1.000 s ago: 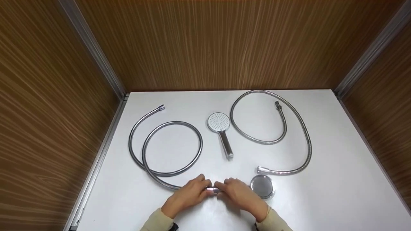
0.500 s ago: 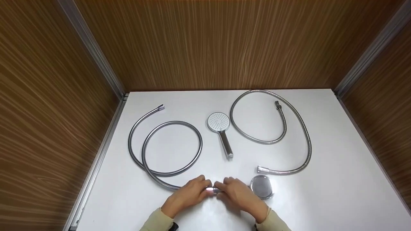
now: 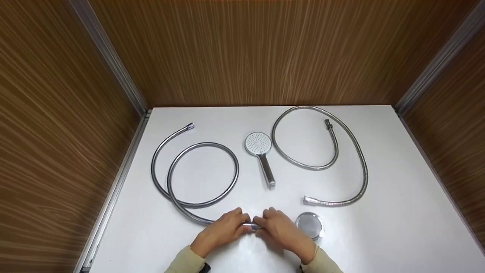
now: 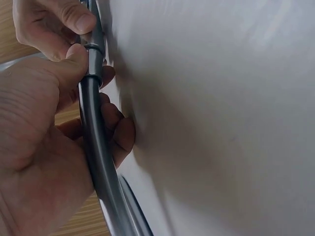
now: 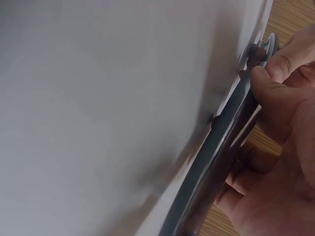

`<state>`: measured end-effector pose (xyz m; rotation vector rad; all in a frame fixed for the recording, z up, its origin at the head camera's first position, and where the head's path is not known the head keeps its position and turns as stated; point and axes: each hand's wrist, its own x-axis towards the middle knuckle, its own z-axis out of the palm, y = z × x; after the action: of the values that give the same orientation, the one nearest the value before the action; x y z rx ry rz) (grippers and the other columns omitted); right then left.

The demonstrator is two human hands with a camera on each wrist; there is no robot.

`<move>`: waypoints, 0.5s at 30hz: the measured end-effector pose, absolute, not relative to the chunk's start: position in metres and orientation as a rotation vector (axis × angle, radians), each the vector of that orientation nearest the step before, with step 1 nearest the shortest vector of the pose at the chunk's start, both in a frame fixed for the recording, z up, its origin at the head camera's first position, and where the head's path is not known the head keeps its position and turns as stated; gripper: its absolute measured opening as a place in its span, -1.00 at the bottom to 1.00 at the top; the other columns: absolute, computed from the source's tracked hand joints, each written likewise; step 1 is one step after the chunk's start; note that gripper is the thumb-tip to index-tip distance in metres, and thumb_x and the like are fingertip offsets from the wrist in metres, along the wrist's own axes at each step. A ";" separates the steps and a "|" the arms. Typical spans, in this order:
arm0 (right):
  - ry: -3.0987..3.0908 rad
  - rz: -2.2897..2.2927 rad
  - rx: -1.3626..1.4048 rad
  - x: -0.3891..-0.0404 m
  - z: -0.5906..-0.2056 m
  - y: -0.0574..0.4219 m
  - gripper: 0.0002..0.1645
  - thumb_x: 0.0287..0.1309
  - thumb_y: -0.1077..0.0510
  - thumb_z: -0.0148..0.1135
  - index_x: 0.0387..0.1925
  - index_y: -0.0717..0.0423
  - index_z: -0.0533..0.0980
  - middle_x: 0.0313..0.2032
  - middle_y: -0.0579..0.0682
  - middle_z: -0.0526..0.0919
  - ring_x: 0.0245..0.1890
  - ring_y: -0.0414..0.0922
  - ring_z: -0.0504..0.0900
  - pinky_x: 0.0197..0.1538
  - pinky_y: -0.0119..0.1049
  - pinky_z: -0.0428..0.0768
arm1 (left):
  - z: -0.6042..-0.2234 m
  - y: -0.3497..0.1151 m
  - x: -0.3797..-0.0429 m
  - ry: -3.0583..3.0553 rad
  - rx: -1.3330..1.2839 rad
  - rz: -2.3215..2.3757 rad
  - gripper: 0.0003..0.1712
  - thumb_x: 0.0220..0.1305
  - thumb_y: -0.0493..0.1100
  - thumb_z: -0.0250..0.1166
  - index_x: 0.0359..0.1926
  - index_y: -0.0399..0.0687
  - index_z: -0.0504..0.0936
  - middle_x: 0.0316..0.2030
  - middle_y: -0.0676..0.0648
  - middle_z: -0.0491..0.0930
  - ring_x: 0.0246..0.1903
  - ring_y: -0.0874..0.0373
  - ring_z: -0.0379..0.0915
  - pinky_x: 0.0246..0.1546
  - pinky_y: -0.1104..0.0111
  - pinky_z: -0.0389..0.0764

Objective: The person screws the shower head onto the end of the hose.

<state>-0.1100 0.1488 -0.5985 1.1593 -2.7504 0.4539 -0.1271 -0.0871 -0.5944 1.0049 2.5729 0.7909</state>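
Note:
My left hand [image 3: 224,230] pinches the nut [image 4: 95,64] at one end of a shiny grey shower hose [image 3: 238,167], thumb on one side and fingers on the other. Opposite it, my right hand [image 3: 282,230] grips the handle [image 5: 216,142] of a hand shower, whose round head [image 3: 309,225] shows to the right of that hand. Nut and handle end meet in line between the fingertips. How far the thread is engaged cannot be seen. Past the left hand the hose lies in one loop, its other end fitting [image 3: 190,126] at the far left.
A second hand shower [image 3: 258,144] with a white spray face lies mid-table. To its right is another metal hose [image 3: 364,170], one end fitting [image 3: 310,200] close behind the held shower's head. Wood-grain walls [image 3: 242,53] border the white table [image 3: 401,227].
The round head of the held hand shower has turned and shifted slightly toward the near edge, leaving a wider gap to the second hose's fitting. Both hands have stayed nearly in place.

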 end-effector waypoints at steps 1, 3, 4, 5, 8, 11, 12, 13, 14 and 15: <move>-2.756 0.456 1.158 -0.110 -0.599 0.149 -0.74 0.19 0.01 0.50 -0.15 -0.04 0.63 -0.46 -0.15 0.42 -0.44 -0.25 0.22 -0.41 -0.46 0.24 | -0.595 -0.087 -0.127 2.571 1.000 0.802 -0.73 0.53 0.06 0.26 -0.09 -0.03 0.69 -0.32 0.09 0.43 -0.38 0.35 0.21 -0.33 0.52 0.35; -2.769 0.462 1.157 -0.110 -0.598 0.149 -0.75 0.20 0.02 0.50 -0.13 -0.04 0.64 -0.44 -0.14 0.44 -0.43 -0.25 0.23 -0.41 -0.46 0.25 | -0.595 -0.087 -0.128 2.572 0.993 0.826 -0.73 0.52 0.06 0.28 -0.10 -0.03 0.69 -0.33 0.09 0.45 -0.38 0.35 0.22 -0.34 0.52 0.35; -2.776 0.466 1.157 -0.110 -0.598 0.148 -0.75 0.21 0.03 0.50 -0.12 -0.04 0.65 -0.43 -0.14 0.44 -0.43 -0.25 0.23 -0.41 -0.46 0.25 | -0.596 -0.087 -0.128 2.574 0.991 0.837 -0.73 0.51 0.06 0.29 -0.10 -0.04 0.69 -0.34 0.09 0.46 -0.38 0.36 0.22 -0.34 0.52 0.35; -2.781 0.472 1.157 -0.110 -0.598 0.148 -0.75 0.21 0.04 0.50 -0.11 -0.04 0.65 -0.43 -0.14 0.45 -0.43 -0.25 0.24 -0.41 -0.46 0.25 | -0.596 -0.088 -0.128 2.578 0.994 0.844 -0.72 0.51 0.07 0.30 -0.10 -0.04 0.70 -0.34 0.08 0.48 -0.38 0.36 0.22 -0.34 0.52 0.36; -2.796 0.482 1.152 -0.110 -0.596 0.148 -0.75 0.22 0.06 0.50 -0.10 -0.04 0.67 -0.42 -0.13 0.45 -0.42 -0.25 0.24 -0.41 -0.47 0.26 | -0.597 -0.088 -0.128 2.588 0.999 0.859 -0.71 0.49 0.07 0.32 -0.11 -0.05 0.71 -0.36 0.06 0.50 -0.40 0.36 0.23 -0.35 0.53 0.35; -2.813 0.489 1.140 -0.109 -0.595 0.148 -0.73 0.21 0.04 0.51 -0.08 -0.03 0.67 -0.41 -0.14 0.44 -0.41 -0.25 0.25 -0.40 -0.46 0.28 | -0.598 -0.088 -0.128 2.617 1.015 0.861 -0.69 0.47 0.08 0.34 -0.10 -0.07 0.69 -0.38 0.06 0.51 -0.41 0.35 0.23 -0.37 0.51 0.37; -2.822 0.489 1.133 -0.109 -0.595 0.148 -0.71 0.21 0.03 0.51 -0.07 -0.03 0.67 -0.40 -0.14 0.44 -0.40 -0.25 0.25 -0.39 -0.45 0.29 | -0.597 -0.088 -0.128 2.626 1.020 0.861 -0.68 0.46 0.08 0.35 -0.09 -0.08 0.69 -0.39 0.06 0.51 -0.41 0.35 0.24 -0.37 0.50 0.38; -2.828 0.498 1.126 -0.109 -0.595 0.148 -0.70 0.20 0.02 0.51 -0.07 -0.03 0.67 -0.40 -0.15 0.44 -0.40 -0.25 0.26 -0.39 -0.45 0.30 | -0.597 -0.088 -0.128 2.631 1.019 0.864 -0.67 0.45 0.09 0.36 -0.08 -0.08 0.68 -0.40 0.06 0.52 -0.41 0.35 0.24 -0.37 0.49 0.39; -2.833 0.509 1.118 -0.109 -0.594 0.148 -0.70 0.19 0.01 0.52 -0.09 -0.03 0.66 -0.40 -0.15 0.44 -0.40 -0.25 0.27 -0.38 -0.45 0.31 | -0.597 -0.088 -0.128 2.637 1.015 0.862 -0.66 0.43 0.10 0.37 -0.07 -0.08 0.68 -0.40 0.07 0.52 -0.42 0.34 0.25 -0.37 0.49 0.39; -2.836 0.522 1.110 -0.110 -0.594 0.149 -0.69 0.18 0.00 0.53 -0.10 -0.03 0.66 -0.40 -0.16 0.45 -0.40 -0.25 0.28 -0.38 -0.45 0.31 | -0.596 -0.088 -0.128 2.639 1.014 0.863 -0.65 0.42 0.10 0.38 -0.06 -0.08 0.68 -0.40 0.06 0.53 -0.42 0.34 0.26 -0.36 0.48 0.41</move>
<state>-0.1096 0.1489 -0.5939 1.1099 -2.8358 0.5218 -0.1285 -0.0880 -0.5965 1.0139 2.6391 0.8625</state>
